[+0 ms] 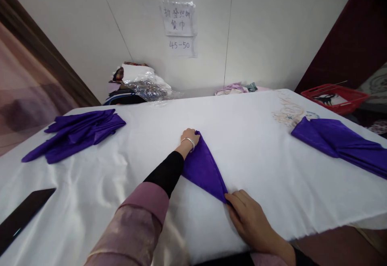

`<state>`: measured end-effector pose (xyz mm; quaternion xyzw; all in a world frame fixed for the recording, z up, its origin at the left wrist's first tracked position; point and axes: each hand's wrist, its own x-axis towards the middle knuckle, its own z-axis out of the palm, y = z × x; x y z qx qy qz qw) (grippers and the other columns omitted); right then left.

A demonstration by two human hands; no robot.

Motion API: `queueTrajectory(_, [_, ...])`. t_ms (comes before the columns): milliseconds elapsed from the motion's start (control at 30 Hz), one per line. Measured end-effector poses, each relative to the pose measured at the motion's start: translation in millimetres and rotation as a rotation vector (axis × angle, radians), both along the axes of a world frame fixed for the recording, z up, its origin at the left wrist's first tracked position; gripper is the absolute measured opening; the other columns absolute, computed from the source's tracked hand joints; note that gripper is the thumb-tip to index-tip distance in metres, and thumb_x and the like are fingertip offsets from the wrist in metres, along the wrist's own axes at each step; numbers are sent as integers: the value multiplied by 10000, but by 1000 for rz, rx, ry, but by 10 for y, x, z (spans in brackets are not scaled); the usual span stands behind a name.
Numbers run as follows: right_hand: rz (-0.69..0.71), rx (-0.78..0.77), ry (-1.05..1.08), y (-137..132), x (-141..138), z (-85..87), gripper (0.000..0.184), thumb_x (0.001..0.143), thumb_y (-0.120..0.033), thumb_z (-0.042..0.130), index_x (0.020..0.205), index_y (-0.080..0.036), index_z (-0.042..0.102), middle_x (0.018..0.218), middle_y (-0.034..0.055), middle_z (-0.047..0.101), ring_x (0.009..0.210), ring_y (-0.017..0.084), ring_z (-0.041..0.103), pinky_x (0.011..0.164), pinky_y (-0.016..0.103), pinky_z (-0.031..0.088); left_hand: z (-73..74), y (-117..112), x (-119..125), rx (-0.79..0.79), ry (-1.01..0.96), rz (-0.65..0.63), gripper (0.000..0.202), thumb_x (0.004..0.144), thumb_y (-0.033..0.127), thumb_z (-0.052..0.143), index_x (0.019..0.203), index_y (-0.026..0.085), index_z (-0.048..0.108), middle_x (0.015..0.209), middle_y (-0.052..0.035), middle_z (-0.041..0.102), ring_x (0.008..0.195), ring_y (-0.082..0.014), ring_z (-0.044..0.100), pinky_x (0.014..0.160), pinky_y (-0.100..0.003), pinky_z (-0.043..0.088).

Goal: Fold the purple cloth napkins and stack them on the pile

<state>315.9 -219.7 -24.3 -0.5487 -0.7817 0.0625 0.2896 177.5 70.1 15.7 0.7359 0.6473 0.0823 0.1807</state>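
Note:
A purple cloth napkin [203, 168], folded into a triangle, lies on the white tablecloth [248, 137] in front of me. My left hand [190, 136], with a silver bangle at its wrist, grips the napkin's far corner with curled fingers. The near right corner is pinched between the thumb and fingers of my right hand [246, 213]. Part of the napkin's left side is hidden behind my left forearm. To the left lies a loose heap of purple cloths [78, 133]. More purple cloth [341, 143] lies folded at the right.
A dark flat object [26, 215] rests at the near left. Fabrics and clear plastic [148, 84] are piled at the back left. Beyond the right corner sits a red basket [352, 100] with black-handled scissors. A handwritten sign [179, 24] hangs on the wall.

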Motion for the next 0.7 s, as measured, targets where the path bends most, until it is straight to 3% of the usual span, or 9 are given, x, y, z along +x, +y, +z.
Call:
queueTrajectory(267, [24, -27, 25, -16, 14, -40, 534, 882, -118, 394, 1394, -223, 287, 923, 83, 600, 797, 241, 562, 678, 408, 517, 99, 120, -124, -27, 13, -12, 335, 815, 414, 475, 931, 163, 664, 889, -84, 702, 791, -202, 650, 629, -265, 467])
queueTrajectory(500, [4, -51, 77, -6, 1, -67, 615, 865, -169, 422, 1426, -318, 220, 924, 72, 625, 777, 264, 591, 656, 429, 528, -69, 170, -79, 47, 111, -81, 285, 774, 402, 551, 908, 188, 684, 1011, -99, 677, 981, -237, 611, 780, -296, 477])
queueTrajectory(700, [-22, -78, -14, -17, -12, 41, 620, 835, -153, 404, 1408, -287, 208, 953, 76, 638, 822, 251, 602, 702, 397, 513, -123, 212, -126, 167, 81, -241, 244, 768, 361, 543, 912, 220, 681, 1129, -71, 644, 1105, -243, 555, 931, -323, 443])
